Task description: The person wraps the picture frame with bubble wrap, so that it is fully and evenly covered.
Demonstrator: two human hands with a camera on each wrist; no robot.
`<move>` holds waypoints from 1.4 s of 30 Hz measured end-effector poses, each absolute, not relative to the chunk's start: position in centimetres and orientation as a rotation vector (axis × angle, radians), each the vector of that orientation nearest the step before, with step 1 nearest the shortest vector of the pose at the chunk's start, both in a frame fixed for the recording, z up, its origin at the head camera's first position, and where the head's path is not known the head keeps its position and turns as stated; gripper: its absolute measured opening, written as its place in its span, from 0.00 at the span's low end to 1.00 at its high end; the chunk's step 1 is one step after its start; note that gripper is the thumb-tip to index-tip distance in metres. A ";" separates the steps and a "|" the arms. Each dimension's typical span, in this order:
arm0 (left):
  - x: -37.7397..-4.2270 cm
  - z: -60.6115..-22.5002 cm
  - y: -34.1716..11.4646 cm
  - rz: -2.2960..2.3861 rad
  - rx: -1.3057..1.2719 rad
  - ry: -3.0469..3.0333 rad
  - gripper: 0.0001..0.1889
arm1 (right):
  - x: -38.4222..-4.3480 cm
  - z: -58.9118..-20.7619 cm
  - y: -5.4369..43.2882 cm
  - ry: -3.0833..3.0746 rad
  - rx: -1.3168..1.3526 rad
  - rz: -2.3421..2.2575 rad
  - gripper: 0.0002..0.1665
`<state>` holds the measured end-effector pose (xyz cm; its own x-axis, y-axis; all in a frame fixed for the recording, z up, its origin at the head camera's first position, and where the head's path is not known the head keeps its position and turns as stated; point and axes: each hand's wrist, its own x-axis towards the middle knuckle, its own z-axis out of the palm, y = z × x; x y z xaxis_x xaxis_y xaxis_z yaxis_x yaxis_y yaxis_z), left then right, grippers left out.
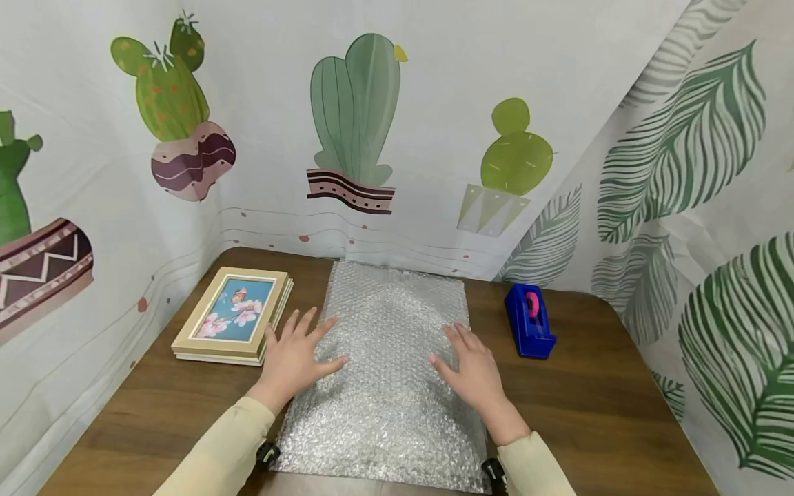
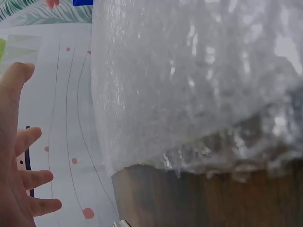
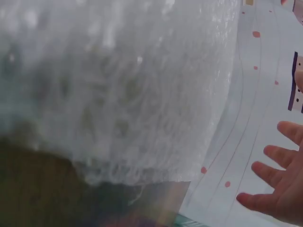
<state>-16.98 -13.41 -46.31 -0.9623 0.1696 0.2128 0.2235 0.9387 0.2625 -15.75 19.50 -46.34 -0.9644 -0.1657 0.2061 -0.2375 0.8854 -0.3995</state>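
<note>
A sheet of bubble wrap [image 1: 384, 386] lies lengthwise down the middle of the wooden table, its near end at the front edge. Over its left side my left hand [image 1: 294, 358] is spread with straight fingers, holding nothing; in the left wrist view the left hand [image 2: 16, 156] shows apart from the wrap. My right hand [image 1: 471, 365] hovers over the right side, also spread and holding nothing. The right wrist view shows the right hand [image 3: 279, 179] with its fingers fanned out, beside the bubble wrap [image 3: 142, 94]. Just left of the left hand are stacked picture frames [image 1: 279, 306].
The top frame's picture [image 1: 236, 310] shows pink flowers and a butterfly on blue. A blue tape dispenser [image 1: 527, 331] with a pink core stands on the right of the wooden table [image 1: 589, 399]. Cloth [image 1: 434, 138] printed with cacti and leaves hangs around the back and sides.
</note>
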 end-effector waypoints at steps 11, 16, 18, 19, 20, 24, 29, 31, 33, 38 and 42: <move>-15.4 -46.0 -12.8 -0.490 -0.286 -2.960 0.40 | -17.6 -47.1 19.8 -2.861 0.575 0.572 0.37; -14.5 -46.0 -12.2 -0.500 -0.289 -3.003 0.39 | -18.8 -47.4 20.2 -2.882 0.661 0.542 0.36; -14.0 -46.1 -11.9 -0.501 -0.310 -3.016 0.39 | -19.4 -47.4 20.3 -2.908 0.680 0.539 0.37; -13.8 -46.2 -11.8 -0.499 -0.323 -3.024 0.38 | -19.6 -47.4 20.3 -2.926 0.684 0.543 0.37; -13.6 -46.3 -11.6 -0.503 -0.332 -3.032 0.38 | -19.9 -47.5 20.4 -2.939 0.691 0.544 0.38; -12.6 -47.0 -11.1 -0.530 -0.348 -3.080 0.40 | -21.1 -47.6 20.6 -3.000 0.736 0.546 0.41; -11.4 -47.7 -10.4 -0.614 -0.391 -3.161 0.45 | -22.2 -47.8 20.6 -3.112 0.754 0.480 0.45; -11.1 -47.9 -10.1 -0.649 -0.421 -3.193 0.46 | -22.4 -47.8 20.6 -3.149 0.749 0.453 0.46; -10.8 -47.9 -9.7 -0.669 -0.444 -3.215 0.47 | -22.7 -48.0 20.5 -3.167 0.746 0.433 0.46; -10.3 -47.8 -9.1 -0.676 -0.482 -3.228 0.49 | -23.5 -48.6 20.1 -3.188 0.759 0.426 0.45; -10.0 -48.0 -8.8 -0.665 -0.499 -3.230 0.49 | -24.0 -49.4 19.7 -3.199 0.776 0.452 0.46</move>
